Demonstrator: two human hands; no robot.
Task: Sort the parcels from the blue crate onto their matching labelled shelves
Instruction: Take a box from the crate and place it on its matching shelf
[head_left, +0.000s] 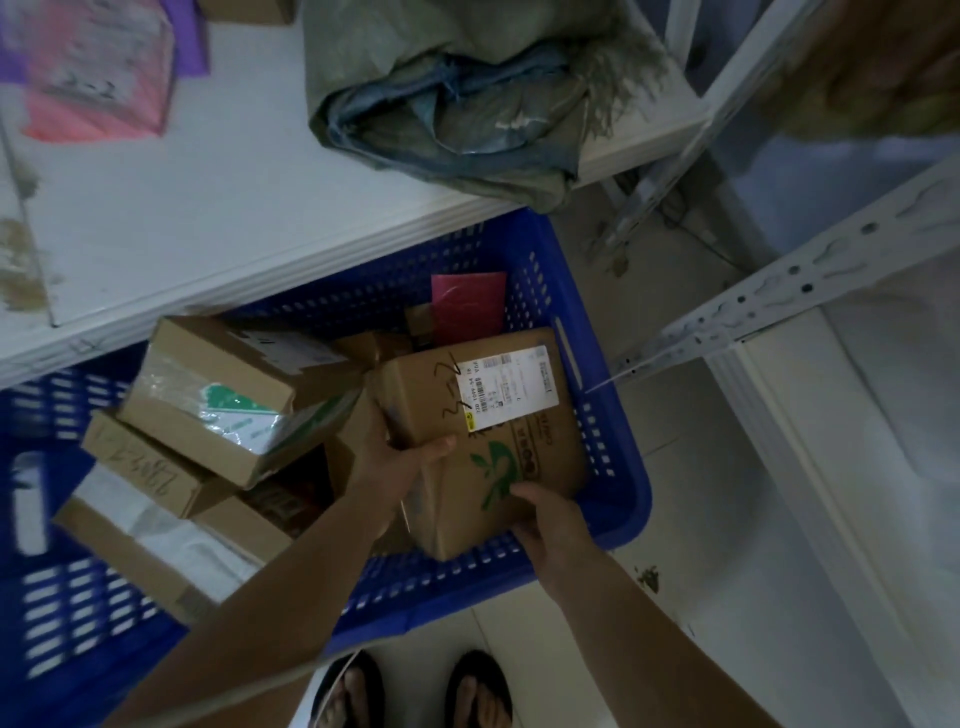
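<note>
Two bare hands reach down into one blue crate (613, 525) that stands on the floor, partly under a white shelf (218, 208); both hold the same cardboard box (524, 467), the one with a white barcode label, a handwritten scrawl and a green leaf print; the left hand (387, 462) grips its left edge, thumb across the top face and fingers hidden beneath; the right hand (550, 519) closes on the near edge, thumb lying over the green print; the box sits tilted in the right end of the crate, its far corner up against the perforated wall.

Left of it lie at least three more cardboard parcels; a taped box (228, 395) with a green-and-white sticker rests on top, a flat box (140, 467) with pen marks lies under it, and a long box (135, 556) beneath a white sheet lies nearest the camera; further brown packages show between them, too dark and jumbled to count; one red envelope (467, 306) stands against the far wall.

On the shelf above lie one crumpled grey-green sack (457, 93) and one pink mailer (93, 73) over a purple one (192, 41); a metal rack upright (779, 306) crosses at the right; two sandalled feet (415, 691) stand below the crate.
</note>
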